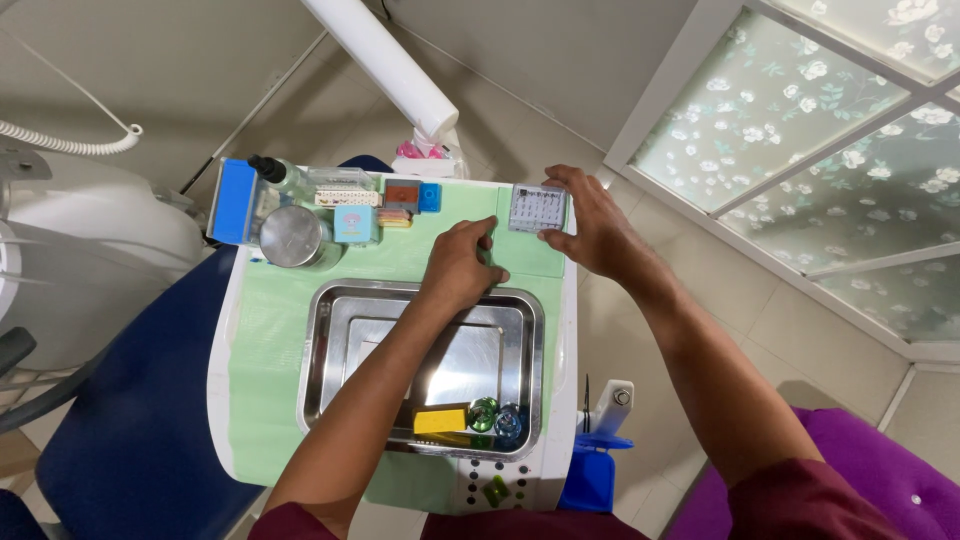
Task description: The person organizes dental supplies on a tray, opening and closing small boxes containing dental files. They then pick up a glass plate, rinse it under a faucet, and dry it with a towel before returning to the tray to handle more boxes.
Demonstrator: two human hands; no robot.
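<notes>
Two hands at work over the instrument bench (250, 330), which is covered by a pale green paper sheet (265, 330).

Item 1: my right hand (590, 225). Fingers curled about the right edge of a small grey perforated bur block (537, 208), thumb below it, fingertips at its top. The block sits at the far right corner of the green sheet, level or nearly so; I cannot tell whether it is lifted or resting.

Item 2: my left hand (462, 265). Palm down, fingers loosely bent, pressed on the green sheet just left of the block and just beyond the far rim of the steel tray (330, 340). It grips nothing; it appears to steady the paper.

Step in hand, by my judgement: placing or squaring the bur block at the corner of the bench. Next move calls for a light, level grip so the block does not tip, and a clear path past the left hand.

Item 3: steel tray, near side holds a yellow block (440, 421), a green-topped vial (483, 412) and a blue-topped vial (509, 424).

Item 4: far row, well left of the hands: round steel lidded pot (291, 237), blue case (235, 202), dropper bottle (275, 173), small coloured boxes (400, 195).

Item 5: white lamp arm (385, 60) overhead.
</notes>
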